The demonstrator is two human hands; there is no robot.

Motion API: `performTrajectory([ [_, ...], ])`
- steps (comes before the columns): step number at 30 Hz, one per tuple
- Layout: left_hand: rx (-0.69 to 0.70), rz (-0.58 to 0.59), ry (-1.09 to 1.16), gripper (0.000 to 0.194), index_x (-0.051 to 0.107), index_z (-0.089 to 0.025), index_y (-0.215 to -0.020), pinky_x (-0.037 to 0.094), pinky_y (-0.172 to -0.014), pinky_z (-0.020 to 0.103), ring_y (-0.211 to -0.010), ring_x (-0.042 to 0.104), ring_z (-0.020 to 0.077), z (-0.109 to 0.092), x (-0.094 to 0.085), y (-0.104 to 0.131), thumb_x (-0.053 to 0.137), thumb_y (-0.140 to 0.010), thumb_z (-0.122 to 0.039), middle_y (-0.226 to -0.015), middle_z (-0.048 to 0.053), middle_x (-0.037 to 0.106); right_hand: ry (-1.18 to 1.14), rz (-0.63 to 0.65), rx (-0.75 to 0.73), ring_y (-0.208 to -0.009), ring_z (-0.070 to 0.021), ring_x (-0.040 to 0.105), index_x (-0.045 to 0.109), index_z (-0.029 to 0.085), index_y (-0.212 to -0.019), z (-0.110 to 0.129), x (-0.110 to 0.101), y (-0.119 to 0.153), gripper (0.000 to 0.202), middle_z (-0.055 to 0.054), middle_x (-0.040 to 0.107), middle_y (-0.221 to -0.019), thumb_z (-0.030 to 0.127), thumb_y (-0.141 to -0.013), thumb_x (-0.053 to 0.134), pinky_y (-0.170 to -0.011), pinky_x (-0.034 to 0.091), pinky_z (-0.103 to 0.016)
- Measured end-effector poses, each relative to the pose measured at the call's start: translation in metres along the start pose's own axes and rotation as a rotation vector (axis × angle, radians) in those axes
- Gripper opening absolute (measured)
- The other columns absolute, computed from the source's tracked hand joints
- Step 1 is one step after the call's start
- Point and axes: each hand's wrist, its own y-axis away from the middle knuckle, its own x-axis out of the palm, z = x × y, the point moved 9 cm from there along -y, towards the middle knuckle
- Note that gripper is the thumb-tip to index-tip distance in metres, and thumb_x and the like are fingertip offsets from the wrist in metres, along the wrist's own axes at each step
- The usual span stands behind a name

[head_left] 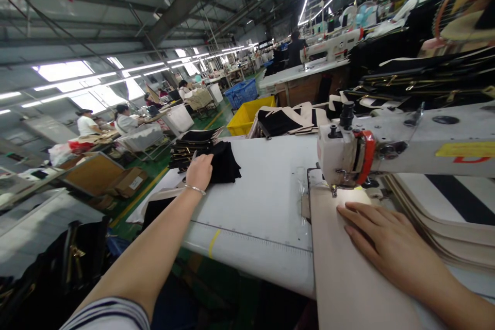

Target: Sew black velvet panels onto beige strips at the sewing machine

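At the far left of the sewing table, my left hand (200, 170) is closed on a black fabric piece (227, 164), its fingertips partly hidden. A stack of black pieces with gold zippers (181, 152) lies just beyond it. My right hand (381, 234) rests flat, fingers stretched out, on a beige fabric panel (340, 278). The panel's far end lies beneath the needle area of the sewing machine (340, 154), and its near end hangs toward me. My right fingertips are just in front of the presser foot (334, 192).
Stacked beige panels (429, 227) with a black stripe lie right of the machine. Behind the table are black and beige pieces (290, 118), a yellow crate (249, 113) and a blue basket (242, 94). Black zippered pieces (73, 258) are heaped at lower left. Several people work farther back.
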Motion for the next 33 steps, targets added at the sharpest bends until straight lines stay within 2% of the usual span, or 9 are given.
performTrajectory([
  [4,0.141,-0.161,0.161,0.042,0.056,-0.018,-0.128,0.038,-0.106,0.041,-0.113,0.053,0.0258,-0.069,-0.067,0.042,0.038,-0.091,-0.015,-0.114,0.009,0.061,0.022,0.017,0.035,-0.115,-0.0266,0.050,0.051,0.031,-0.132,0.002,-0.002,-0.007,0.044,-0.003,0.056,-0.129,0.051,-0.095,0.041,-0.087,0.038,-0.045],
  [7,0.472,0.199,0.372,0.032,0.064,-0.024,-0.119,0.047,-0.095,0.033,-0.101,0.060,0.0204,-0.159,-0.046,0.096,0.045,-0.093,-0.025,-0.107,0.005,0.065,0.054,0.022,0.073,-0.114,-0.0292,0.050,0.051,0.029,-0.132,0.004,-0.004,-0.012,0.044,-0.006,0.055,-0.129,0.048,-0.095,0.040,-0.085,0.037,-0.047],
  [9,0.531,0.310,0.417,0.034,0.060,-0.024,-0.124,0.042,-0.102,0.036,-0.117,0.054,0.0223,-0.192,-0.021,0.113,0.046,-0.095,-0.034,-0.125,0.007,0.060,0.047,0.016,0.073,-0.117,-0.0294,0.049,0.050,0.028,-0.133,0.007,-0.006,-0.013,0.043,-0.006,0.053,-0.133,0.046,-0.095,0.041,-0.086,0.036,-0.047],
  [12,0.273,0.246,0.381,0.044,0.050,-0.017,-0.134,0.034,-0.108,0.046,-0.131,0.042,0.0288,-0.186,0.025,0.085,0.048,-0.094,-0.036,-0.140,0.015,0.047,0.033,0.011,0.065,-0.119,-0.0275,0.048,0.049,0.029,-0.134,0.009,-0.009,-0.012,0.041,-0.005,0.051,-0.136,0.041,-0.096,0.041,-0.088,0.036,-0.046],
  [16,0.054,0.235,0.380,0.043,0.059,-0.013,-0.114,0.041,-0.096,0.047,-0.112,0.053,0.0327,-0.162,0.068,0.035,0.059,-0.086,-0.045,-0.113,0.016,0.059,0.033,0.001,0.066,-0.118,-0.0261,0.049,0.050,0.028,-0.133,0.011,-0.014,-0.012,0.039,-0.006,0.053,-0.135,0.039,-0.097,0.041,-0.090,0.036,-0.045],
  [21,0.149,0.325,0.517,0.031,0.059,-0.018,-0.091,0.047,-0.076,0.031,-0.080,0.059,0.0195,-0.164,0.046,0.022,0.066,-0.081,-0.046,-0.085,0.001,0.062,0.014,-0.018,0.062,-0.117,-0.0259,0.050,0.051,0.028,-0.133,0.013,-0.018,-0.013,0.039,-0.006,0.054,-0.134,0.037,-0.097,0.041,-0.089,0.036,-0.043],
  [26,0.326,0.456,0.978,0.041,0.061,-0.017,-0.098,0.047,-0.080,0.029,-0.086,0.060,0.0185,-0.207,0.000,0.031,0.035,-0.098,-0.049,-0.094,0.002,0.066,-0.011,-0.026,0.064,-0.118,-0.0268,0.050,0.050,0.029,-0.134,0.013,-0.018,-0.013,0.039,-0.008,0.054,-0.134,0.037,-0.097,0.040,-0.090,0.035,-0.044],
  [29,0.373,0.487,0.940,0.041,0.062,-0.018,-0.087,0.047,-0.082,0.030,-0.086,0.061,0.0193,-0.247,0.005,0.040,0.030,-0.100,-0.040,-0.089,0.003,0.067,-0.018,-0.020,0.065,-0.117,-0.0261,0.050,0.051,0.028,-0.133,0.013,-0.018,-0.013,0.038,-0.007,0.054,-0.134,0.036,-0.098,0.040,-0.089,0.034,-0.043],
  [33,0.371,0.434,0.815,0.011,0.062,-0.019,-0.087,0.047,-0.075,0.030,-0.084,0.062,0.0199,-0.288,0.025,0.052,0.053,-0.089,-0.025,-0.089,0.004,0.068,-0.025,-0.011,0.078,-0.118,-0.0254,0.049,0.050,0.026,-0.132,0.012,-0.019,-0.013,0.037,-0.006,0.054,-0.134,0.034,-0.097,0.040,-0.090,0.034,-0.043],
])
